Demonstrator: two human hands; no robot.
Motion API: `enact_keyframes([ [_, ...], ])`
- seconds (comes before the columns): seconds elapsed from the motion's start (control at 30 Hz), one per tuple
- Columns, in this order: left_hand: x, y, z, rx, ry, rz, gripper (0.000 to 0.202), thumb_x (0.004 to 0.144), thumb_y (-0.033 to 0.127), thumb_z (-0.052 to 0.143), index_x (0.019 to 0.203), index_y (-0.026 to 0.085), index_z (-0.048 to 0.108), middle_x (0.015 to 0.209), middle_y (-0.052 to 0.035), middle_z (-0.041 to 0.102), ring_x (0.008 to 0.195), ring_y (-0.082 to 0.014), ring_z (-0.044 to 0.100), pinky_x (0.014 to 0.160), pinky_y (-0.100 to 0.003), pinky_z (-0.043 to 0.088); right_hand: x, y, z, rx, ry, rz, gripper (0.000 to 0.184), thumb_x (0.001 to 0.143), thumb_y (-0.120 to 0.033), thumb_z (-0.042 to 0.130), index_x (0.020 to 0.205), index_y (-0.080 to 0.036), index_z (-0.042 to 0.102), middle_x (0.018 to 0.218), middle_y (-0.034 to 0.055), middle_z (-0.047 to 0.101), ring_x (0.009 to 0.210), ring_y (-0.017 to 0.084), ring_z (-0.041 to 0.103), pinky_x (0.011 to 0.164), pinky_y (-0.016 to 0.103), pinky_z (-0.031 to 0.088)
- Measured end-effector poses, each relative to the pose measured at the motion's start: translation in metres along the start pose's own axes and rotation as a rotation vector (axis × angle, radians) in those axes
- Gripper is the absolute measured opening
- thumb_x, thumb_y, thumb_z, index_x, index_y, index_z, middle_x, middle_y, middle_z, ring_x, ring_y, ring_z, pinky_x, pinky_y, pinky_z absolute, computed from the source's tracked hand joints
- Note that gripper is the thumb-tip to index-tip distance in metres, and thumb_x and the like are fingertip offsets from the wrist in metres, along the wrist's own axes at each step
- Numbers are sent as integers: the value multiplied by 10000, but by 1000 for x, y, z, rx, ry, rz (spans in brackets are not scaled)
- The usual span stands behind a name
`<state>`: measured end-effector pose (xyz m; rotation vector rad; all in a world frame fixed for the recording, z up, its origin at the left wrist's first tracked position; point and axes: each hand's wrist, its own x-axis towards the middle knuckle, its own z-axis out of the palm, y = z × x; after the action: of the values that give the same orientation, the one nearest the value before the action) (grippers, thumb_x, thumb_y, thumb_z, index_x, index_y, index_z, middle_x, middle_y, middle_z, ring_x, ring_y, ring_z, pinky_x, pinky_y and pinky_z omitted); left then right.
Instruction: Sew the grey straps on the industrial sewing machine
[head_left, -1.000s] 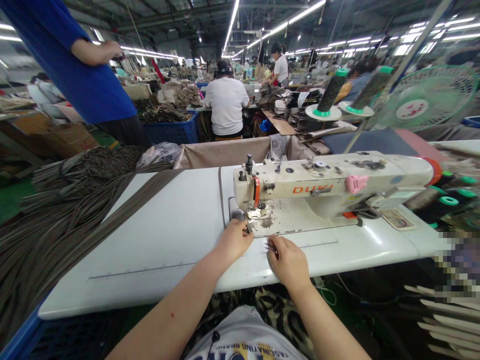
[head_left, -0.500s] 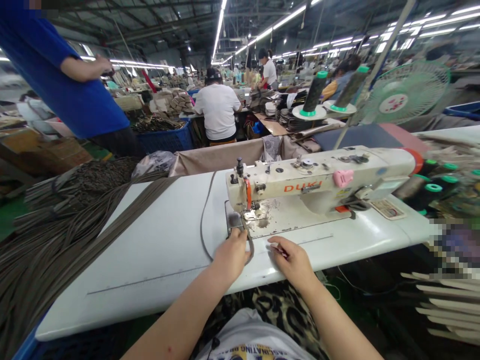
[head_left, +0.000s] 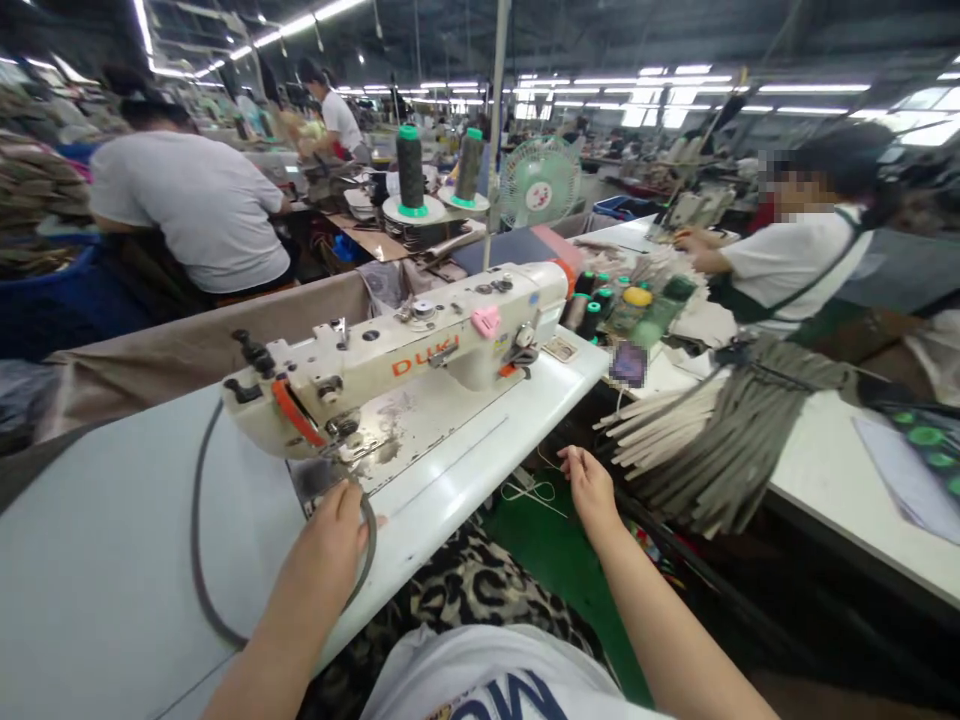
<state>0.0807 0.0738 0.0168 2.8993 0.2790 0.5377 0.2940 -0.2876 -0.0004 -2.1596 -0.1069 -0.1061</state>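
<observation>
Left hand (head_left: 334, 535): palm down, fingers curled, forearm stretched forward.
Right hand (head_left: 591, 487): raised, fingers loosely spread, empty.

"DUKI" on sewing machine (head_left: 390, 365), apparently orange

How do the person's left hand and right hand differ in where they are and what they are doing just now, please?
The left hand rests on the white sewing table, closed on a thin grey strap near the needle of the sewing machine; the right hand is off the table, in the air beyond its edge. The left hand holds something; the right hand is open and holds nothing. Both are bare.
</observation>
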Motion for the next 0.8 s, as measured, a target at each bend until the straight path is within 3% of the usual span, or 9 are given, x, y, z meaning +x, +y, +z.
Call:
enact_keyframes([
  [0.1, -5, -8, 6, 57, 27, 60, 322, 1020, 373, 466, 1231, 147, 558, 1302, -176, 600, 1170, -320, 655, 939, -402, 589, 24, 22, -36, -160, 118, 113, 470, 959, -520, 428, 952, -164, 735, 835, 100, 707, 841, 257, 649, 740, 343, 477],
  [0.23, -10, -12, 8, 75, 22, 110, 321, 1035, 385, 429, 1215, 160, 571, 1293, -167, 608, 1191, -313, 649, 970, -398, 579, 62, 32, -82, -360, 226, 279, 298, 903, -313, 519, 971, -164, 768, 907, 128, 724, 913, 282, 664, 794, 367, 473],
  [0.4, -17, -7, 9, 39, 27, 58, 317, 1034, 339, 362, 1227, 172, 550, 1336, -174, 587, 1240, -336, 618, 1036, -476, 546, 117, 27, -125, -511, 357, 413, 475, 921, -385, 581, 1301, -118, 678, 1304, 244, 616, 1153, 345, 627, 935, 433, 477],
  [0.47, -19, -7, 11, 14, 24, 58, 312, 1016, 318, 376, 1244, 187, 544, 1351, -167, 582, 1246, -331, 616, 1050, -478, 541, 137, 24, -135, -543, 374, 462, 547, 916, -434, 613, 1332, -81, 650, 1378, 296, 547, 1190, 375, 610, 965, 467, 471],
  [0.63, -21, -7, 14, 5, 45, 45, 333, 1010, 359, 394, 1239, 175, 552, 1355, -182, 578, 1265, -350, 598, 1075, -510, 526, 171, 25, -143, -575, 354, 569, 578, 880, -438, 698, 1257, -2, 658, 1337, 371, 544, 1223, 410, 590, 984, 511, 468],
  [0.8, -21, -3, 11, 4, 43, 45, 377, 1016, 349, 359, 1267, 149, 557, 1359, -192, 574, 1265, -351, 597, 1076, -511, 527, 181, 33, -144, -555, 376, 598, 468, 907, -442, 719, 1223, -100, 661, 1302, 197, 630, 1181, 307, 622, 1002, 501, 503],
])
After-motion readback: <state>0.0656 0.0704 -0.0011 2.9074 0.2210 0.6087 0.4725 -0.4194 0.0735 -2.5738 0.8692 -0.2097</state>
